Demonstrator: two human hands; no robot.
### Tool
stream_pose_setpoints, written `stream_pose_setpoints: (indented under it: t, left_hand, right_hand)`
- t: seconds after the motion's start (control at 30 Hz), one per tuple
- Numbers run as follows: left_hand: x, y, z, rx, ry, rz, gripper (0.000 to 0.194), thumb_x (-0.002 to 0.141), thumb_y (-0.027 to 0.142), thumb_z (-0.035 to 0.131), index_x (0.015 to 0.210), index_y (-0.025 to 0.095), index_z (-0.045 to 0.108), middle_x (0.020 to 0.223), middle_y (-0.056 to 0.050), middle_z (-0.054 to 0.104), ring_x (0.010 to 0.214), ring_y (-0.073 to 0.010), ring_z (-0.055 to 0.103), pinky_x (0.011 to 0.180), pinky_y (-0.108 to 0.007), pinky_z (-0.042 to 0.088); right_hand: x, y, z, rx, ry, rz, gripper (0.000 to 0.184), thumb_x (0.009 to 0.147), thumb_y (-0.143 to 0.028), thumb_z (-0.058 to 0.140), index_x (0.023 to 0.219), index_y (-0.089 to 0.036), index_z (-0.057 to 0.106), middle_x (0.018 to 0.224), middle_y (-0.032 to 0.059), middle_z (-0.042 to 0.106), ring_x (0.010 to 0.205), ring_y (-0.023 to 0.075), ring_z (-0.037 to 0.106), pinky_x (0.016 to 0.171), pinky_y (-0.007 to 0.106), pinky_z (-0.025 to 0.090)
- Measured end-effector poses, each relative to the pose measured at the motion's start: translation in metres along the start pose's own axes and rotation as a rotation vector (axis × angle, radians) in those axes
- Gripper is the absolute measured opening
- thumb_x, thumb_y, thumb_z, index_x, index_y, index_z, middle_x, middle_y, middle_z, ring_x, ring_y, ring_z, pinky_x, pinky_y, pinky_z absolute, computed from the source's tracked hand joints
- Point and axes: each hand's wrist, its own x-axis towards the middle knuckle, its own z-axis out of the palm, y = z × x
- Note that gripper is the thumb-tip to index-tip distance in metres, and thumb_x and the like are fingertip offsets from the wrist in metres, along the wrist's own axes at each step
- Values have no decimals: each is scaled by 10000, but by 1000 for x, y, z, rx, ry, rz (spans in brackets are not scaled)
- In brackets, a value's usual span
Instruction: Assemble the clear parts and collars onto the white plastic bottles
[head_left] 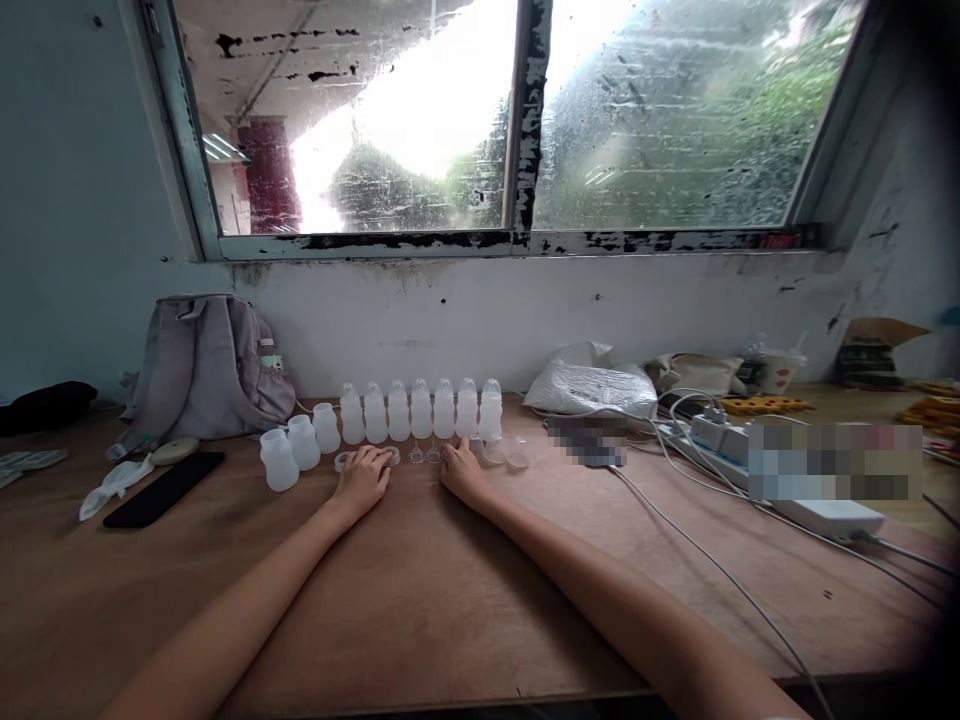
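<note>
My left hand (364,478) lies flat on the table, palm down with the fingers stretched forward. Beneath and beside its fingers show pale rings (393,456). My right hand (463,473) rests a little to the right, fingers forward and apart, close to small clear teats (433,454); its fingertips are partly hidden. Beyond both hands stands a row of several white, translucent baby bottles (399,412) with domed tops. Three open-topped bottle bodies (279,462) stand to the left. Right of my right hand lie clear round pieces (517,460).
A grey backpack (210,370) leans on the wall at left, behind a black phone (165,490) and a crumpled tissue (116,487). At right are a plastic-wrapped package (592,385), a white power strip (829,518) and trailing cables (697,550). The table's front edge runs below my forearms.
</note>
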Motion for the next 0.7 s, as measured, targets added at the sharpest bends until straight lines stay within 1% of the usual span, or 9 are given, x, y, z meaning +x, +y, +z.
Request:
stream_pose_setpoints:
  t: [0.1, 0.2, 0.3, 0.43, 0.7]
  left_hand:
    - [0, 0, 0, 0, -1, -1, 307, 790, 241, 439, 1070, 216, 562, 1061, -56, 578, 1024, -222, 439, 858, -365, 346]
    - [0, 0, 0, -2, -2, -1, 304, 791, 241, 439, 1067, 214, 563, 1062, -57, 577, 1025, -223, 439, 861, -370, 345]
    - [0, 0, -1, -3, -5, -2, 302, 788, 239, 441, 1063, 217, 564, 1058, -58, 578, 1020, -221, 440, 861, -367, 346]
    - [-1, 1, -1, -1, 0, -2, 302, 789, 236, 441, 1065, 216, 562, 1057, -59, 576, 1018, -222, 440, 857, -367, 346]
    - [-1, 1, -1, 7, 5, 7, 318, 787, 234, 439, 1088, 206, 538, 1059, -62, 564, 1016, -219, 438, 857, -357, 346]
  right_hand:
    - [-1, 2, 2, 7, 9, -6, 304, 798, -118, 372, 1082, -140, 478, 1039, 131, 436, 778, 166, 515, 716, 255, 373]
    - [-1, 3, 4, 10, 18, -10, 353, 786, -105, 379, 1130, -150, 442, 1056, 127, 421, 811, 170, 521, 728, 255, 372]
    - [0, 3, 5, 10, 25, -19, 363, 770, -94, 385, 1124, -151, 443, 1057, 122, 414, 837, 172, 518, 738, 253, 369]
    - [-1, 3, 5, 7, 41, -25, 353, 755, -92, 388, 1097, -148, 454, 1035, 115, 415, 822, 167, 516, 732, 248, 370]
    - [-4, 0, 1, -10, 47, -26, 316, 770, -104, 362, 1073, -146, 444, 1027, 114, 414, 797, 166, 515, 676, 251, 366]
